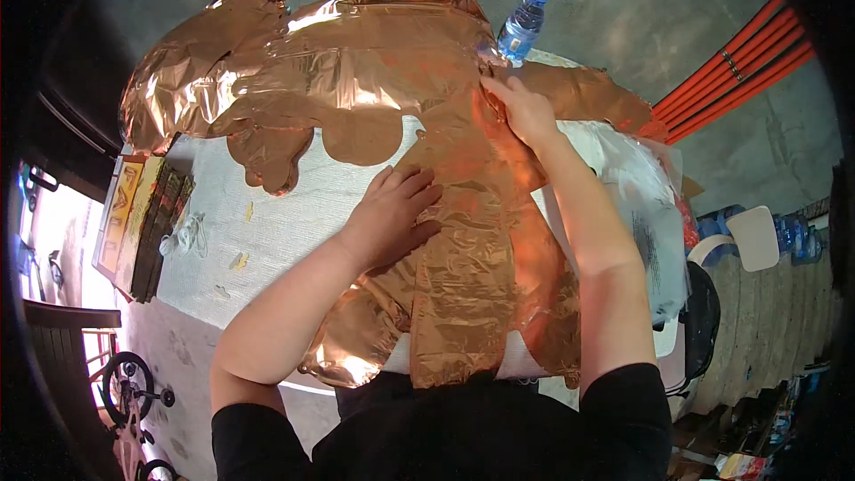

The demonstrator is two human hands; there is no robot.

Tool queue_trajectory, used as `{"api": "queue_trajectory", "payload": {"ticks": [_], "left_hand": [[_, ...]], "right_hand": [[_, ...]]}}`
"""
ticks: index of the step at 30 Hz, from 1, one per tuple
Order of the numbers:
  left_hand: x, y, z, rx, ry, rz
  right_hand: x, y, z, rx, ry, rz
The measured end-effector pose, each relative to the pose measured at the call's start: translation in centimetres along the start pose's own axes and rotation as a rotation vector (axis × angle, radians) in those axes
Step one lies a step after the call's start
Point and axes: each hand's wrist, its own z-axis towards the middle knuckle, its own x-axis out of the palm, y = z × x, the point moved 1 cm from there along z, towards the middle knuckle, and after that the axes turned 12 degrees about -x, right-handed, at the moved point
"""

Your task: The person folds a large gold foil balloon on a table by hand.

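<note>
A large deflated copper-coloured foil balloon (356, 71) lies spread over a white table (267, 232), with a long crinkled strip of it running toward me. My left hand (392, 214) lies flat, fingers apart, pressing the foil down near the table's middle. My right hand (525, 107) is farther away at the right, fingers pinching the foil's edge where the strip meets the wider part. Both forearms come in from the lower edge.
A clear plastic water bottle (522, 25) with a blue cap stands at the table's far side. A stack of flat dark and yellow packets (142, 214) sits at the left edge. A clear plastic bag (641, 205) lies at the right. Orange cables (739, 62) cross the concrete floor.
</note>
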Motion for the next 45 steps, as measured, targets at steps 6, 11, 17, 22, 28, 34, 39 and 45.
{"api": "queue_trajectory", "payload": {"ticks": [6,11,17,22,28,34,39,45], "left_hand": [[0.2,0.2,0.1,0.017,-0.002,0.000],[0.4,0.3,0.2,-0.008,0.026,-0.020],[0.4,0.3,0.2,-0.028,0.058,-0.011],[0.3,0.3,0.0,-0.023,0.050,-0.016],[0.3,0.1,0.3,-0.002,0.022,-0.032],[0.3,0.3,0.1,-0.004,0.023,-0.018],[0.4,0.2,0.1,-0.009,0.016,-0.038],[0.0,0.1,0.3,0.008,0.035,-0.017]], "right_hand": [[-0.3,0.4,0.9,0.194,0.144,-0.074],[1.6,-1.6,0.9,0.208,0.065,0.040],[3.6,-4.0,0.3,0.479,-0.124,0.637],[2.3,-3.6,0.6,0.584,-0.141,1.014],[3.3,-5.3,0.5,0.754,-0.074,1.104],[4.3,-4.2,1.8,0.527,-0.146,0.781],[3.5,-4.7,2.0,0.696,-0.085,1.024],[3.2,-2.4,1.9,0.405,-0.165,0.122]]}}
